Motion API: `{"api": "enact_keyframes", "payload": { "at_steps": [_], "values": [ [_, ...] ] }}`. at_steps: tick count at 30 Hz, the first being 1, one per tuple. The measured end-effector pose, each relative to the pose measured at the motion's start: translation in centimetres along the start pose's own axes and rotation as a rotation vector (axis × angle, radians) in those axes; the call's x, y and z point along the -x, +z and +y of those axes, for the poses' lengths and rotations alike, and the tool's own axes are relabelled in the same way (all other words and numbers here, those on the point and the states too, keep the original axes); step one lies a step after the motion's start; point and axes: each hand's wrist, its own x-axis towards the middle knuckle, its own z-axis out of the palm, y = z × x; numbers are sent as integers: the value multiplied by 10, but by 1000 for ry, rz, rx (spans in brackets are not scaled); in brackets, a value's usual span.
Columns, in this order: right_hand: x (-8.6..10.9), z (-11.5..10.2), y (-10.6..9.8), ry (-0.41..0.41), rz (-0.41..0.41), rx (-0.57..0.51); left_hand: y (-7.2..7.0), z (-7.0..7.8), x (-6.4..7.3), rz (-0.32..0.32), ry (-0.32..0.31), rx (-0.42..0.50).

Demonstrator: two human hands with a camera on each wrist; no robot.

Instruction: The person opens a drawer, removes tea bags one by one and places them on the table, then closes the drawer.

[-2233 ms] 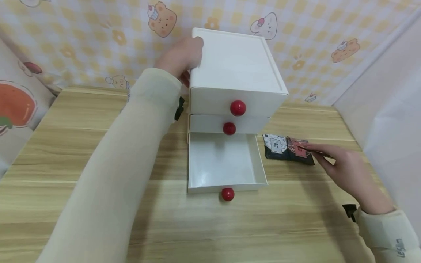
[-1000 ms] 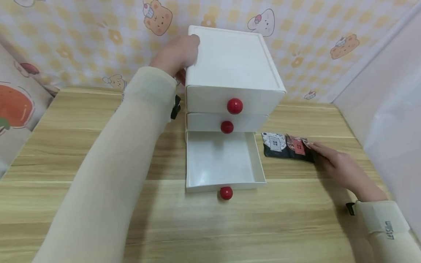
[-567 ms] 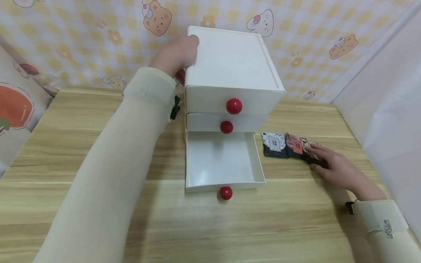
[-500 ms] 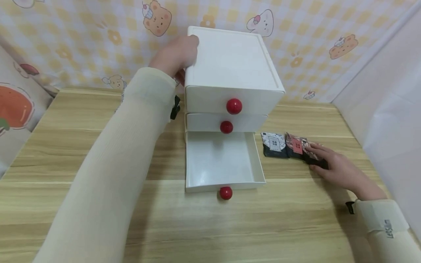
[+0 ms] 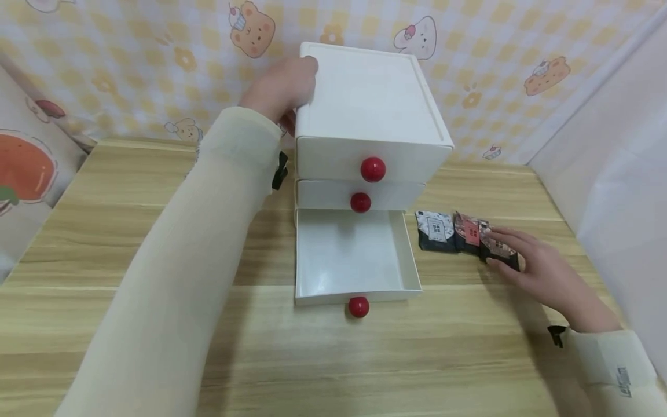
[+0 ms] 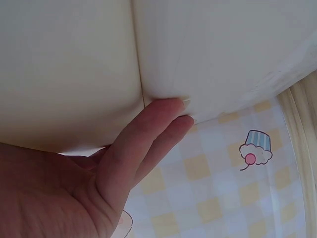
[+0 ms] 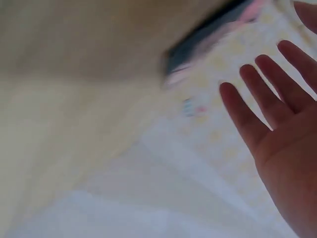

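Note:
A white cabinet [image 5: 370, 98] with red knobs stands against the cloth backdrop. Its bottom drawer [image 5: 349, 255] is pulled out and bare inside; the two upper drawers are in. My left hand [image 5: 281, 87] grips the cabinet's top left edge, and in the left wrist view two fingers [image 6: 148, 134] lie against its side. To the cabinet's right lie three small printed packets: a white-and-black packet [image 5: 436, 230], a red-and-black packet [image 5: 468, 231] and a brown-and-black packet [image 5: 501, 250]. Beside the brown one is my right hand [image 5: 547, 272], its fingers spread and holding nothing in the right wrist view.
A wood-grain table [image 5: 417, 359] carries everything. Yellow-checked cloth [image 5: 484, 52] hangs behind, and a white sheet [image 5: 630, 162] bounds the right side. A cloth with an orange print [image 5: 21, 168] closes off the left.
My right hand has laid the brown-and-black packet at the right end of the row, let go and drawn back slightly. My left hand has stayed on the cabinet.

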Motion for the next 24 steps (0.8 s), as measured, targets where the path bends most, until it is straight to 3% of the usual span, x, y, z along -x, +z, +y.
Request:
{"api": "enact_keyframes", "payload": {
  "at_steps": [5,11,16,20,24],
  "values": [
    [-9,-48,-7,-201,170,17,-1,0,-4,-9,5,-23],
    [-16,-111,-10,-438,284,-5,-1,0,-4,-10,3,0],
    [-18,-152,-3,-566,241,-45,-2,-3,-3,1,19,-9],
    [-18,-174,6,-566,150,-27,-2,-4,-3,2,19,0],
    [-22,-187,17,-603,144,32,-4,-3,-3,3,10,-15]
  ]
}}
